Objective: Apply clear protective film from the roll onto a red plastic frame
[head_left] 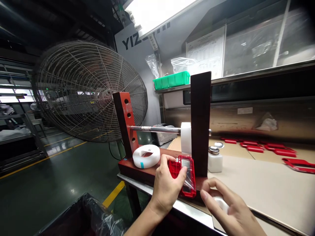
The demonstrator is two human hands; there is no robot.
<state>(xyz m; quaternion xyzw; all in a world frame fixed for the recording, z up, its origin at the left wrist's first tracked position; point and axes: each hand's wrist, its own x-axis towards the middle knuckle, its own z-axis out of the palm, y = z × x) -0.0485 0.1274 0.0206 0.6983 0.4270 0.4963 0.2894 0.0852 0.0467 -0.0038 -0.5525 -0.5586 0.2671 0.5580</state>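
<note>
hands low at the near edge of the bench point(270, 186), both forearms cut off by the frame. left hand point(166, 190) gripping a red plastic housing point(185, 175), thumb pressed across its face, other fingers curled behind and hidden; housing partly wrapped in clear film, held just above the bench's near edge in front of the red stand point(137, 167). right hand point(227, 205) just beside it, fingers loosely curled around something small and white point(221, 203), mostly hidden in the palm, cannot tell what.

stand at the left corner of the bench: two uprights, a steel rod point(157, 129) between them, a white roll point(186, 137) on the rod against the dark upright point(200, 121). second white tape roll point(146, 156) flat on the stand's base, a small teal tab on its side. white bottle with a metal cap point(215, 159) standing right of the upright. more red parts point(275, 150) along the far edge, blurred.

large wire-guard fan point(88, 91) beyond the left edge. green bins point(172, 80) on a shelf above. lettering "yiz" point(131, 42) readable on the wall panel, remainder washed out by the lamp; posted sheet point(206, 49) too fine to read. black-lined bin point(83, 216) below, cropped.
</note>
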